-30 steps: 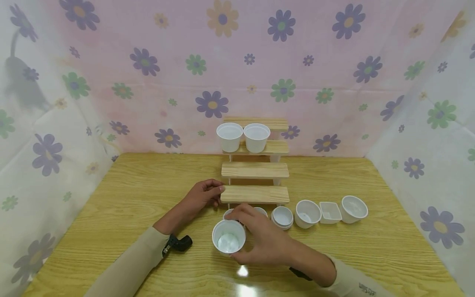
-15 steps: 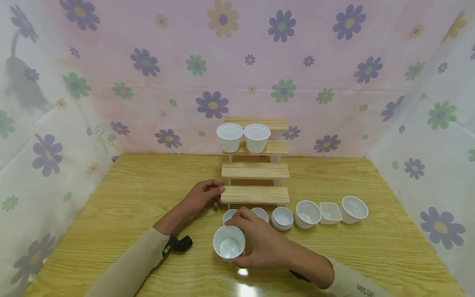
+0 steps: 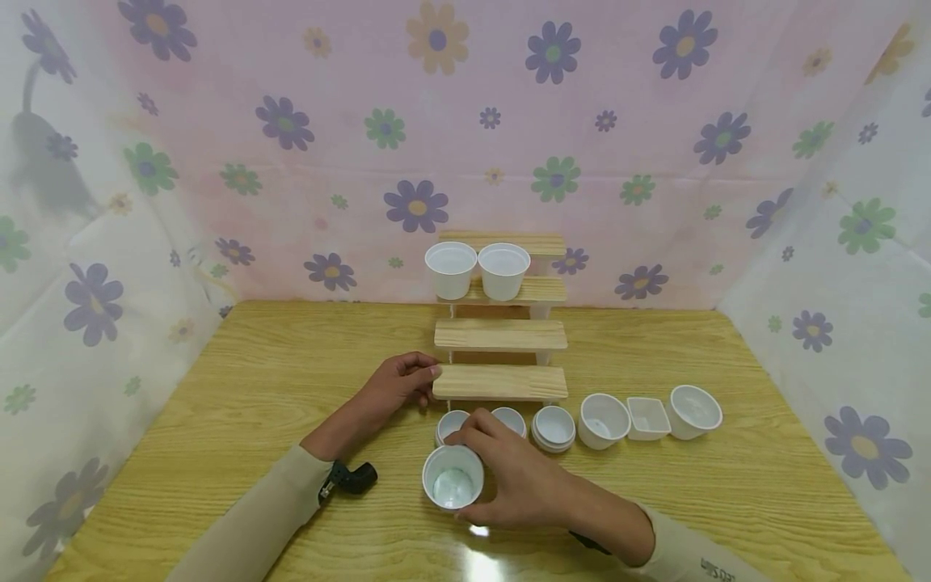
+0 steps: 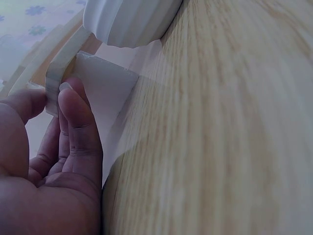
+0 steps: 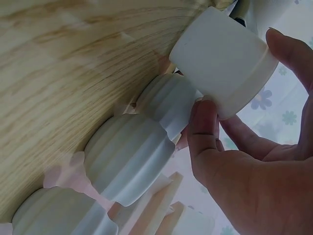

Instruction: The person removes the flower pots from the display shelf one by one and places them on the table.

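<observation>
A white plastic tub (image 3: pixel 452 478) is gripped at the rim between the thumb and fingers of my right hand (image 3: pixel 520 481). In the right wrist view the tub (image 5: pixel 225 61) is tilted in frame, its base close to the table; whether it touches I cannot tell. My left hand (image 3: pixel 389 388) pinches the left end of the lowest step of a wooden step rack (image 3: pixel 502 381). The left wrist view shows thumb and fingers on that step's end (image 4: pixel 55 81). Two similar tubs, one of them the left tub (image 3: pixel 451 271), stand side by side on an upper step.
In front of the rack stand small ribbed white jars (image 3: pixel 554 427), one partly behind my right hand. Rightward are a round white bowl (image 3: pixel 604 420), a square cup (image 3: pixel 647 418) and another round bowl (image 3: pixel 694 411) on the wooden table (image 3: pixel 291 339). A flowered cloth (image 3: pixel 313 202) hangs behind.
My right hand has brought the tub slightly down and toward me, then a little to the right. The left hand stays on the rack.
</observation>
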`<state>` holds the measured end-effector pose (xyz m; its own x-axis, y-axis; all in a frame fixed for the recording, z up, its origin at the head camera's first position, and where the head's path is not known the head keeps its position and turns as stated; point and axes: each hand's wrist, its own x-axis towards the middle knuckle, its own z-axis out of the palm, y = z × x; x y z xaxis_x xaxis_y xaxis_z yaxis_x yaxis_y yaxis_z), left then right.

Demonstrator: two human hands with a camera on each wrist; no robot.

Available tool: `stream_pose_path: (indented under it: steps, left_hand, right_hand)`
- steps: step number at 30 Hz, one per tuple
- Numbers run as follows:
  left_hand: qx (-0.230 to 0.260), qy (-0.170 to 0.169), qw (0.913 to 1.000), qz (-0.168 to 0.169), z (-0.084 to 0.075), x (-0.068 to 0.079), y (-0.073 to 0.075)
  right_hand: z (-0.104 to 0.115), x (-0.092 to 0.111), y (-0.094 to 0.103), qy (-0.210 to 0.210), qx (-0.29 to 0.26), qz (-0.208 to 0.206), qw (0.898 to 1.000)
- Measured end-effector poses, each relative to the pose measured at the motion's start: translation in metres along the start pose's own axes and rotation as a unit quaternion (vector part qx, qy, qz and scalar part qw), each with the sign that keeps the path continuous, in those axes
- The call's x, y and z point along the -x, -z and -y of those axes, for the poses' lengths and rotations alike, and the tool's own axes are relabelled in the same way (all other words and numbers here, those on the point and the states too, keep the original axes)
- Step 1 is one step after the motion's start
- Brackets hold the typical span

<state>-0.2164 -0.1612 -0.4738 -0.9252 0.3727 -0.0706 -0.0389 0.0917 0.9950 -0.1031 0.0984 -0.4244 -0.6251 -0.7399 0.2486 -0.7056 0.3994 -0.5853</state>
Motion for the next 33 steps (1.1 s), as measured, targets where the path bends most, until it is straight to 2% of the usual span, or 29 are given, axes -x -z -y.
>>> stream_pose_path:
  steps: [6, 14, 22, 27, 33]
  left_hand:
    - [0.000, -0.007, 1.0000, 0.004, 0.000, 0.000, 0.000]
    - [0.002, 0.004, 1.0000, -0.003, 0.000, 0.000, 0.000]
    - [-0.001, 0.006, 1.0000, -0.004, 0.000, -0.001, 0.000]
    - [-0.002, 0.009, 0.9999, -0.005, 0.000, -0.002, 0.000]
    - [0.001, 0.011, 0.9999, -0.005, -0.001, -0.002, 0.000]
  right_hand:
    - [-0.001, 0.000, -0.001, 0.002, 0.005, 0.001, 1.000]
    - [0.000, 0.001, 0.002, -0.023, -0.004, 0.004, 1.000]
    - [-0.002, -0.002, 0.012, -0.006, -0.019, -0.044, 0.999]
    - [-0.001, -0.005, 0.020, -0.012, -0.016, -0.075, 0.997]
    - [-0.002, -0.008, 0.027, -0.016, -0.008, -0.093, 0.996]
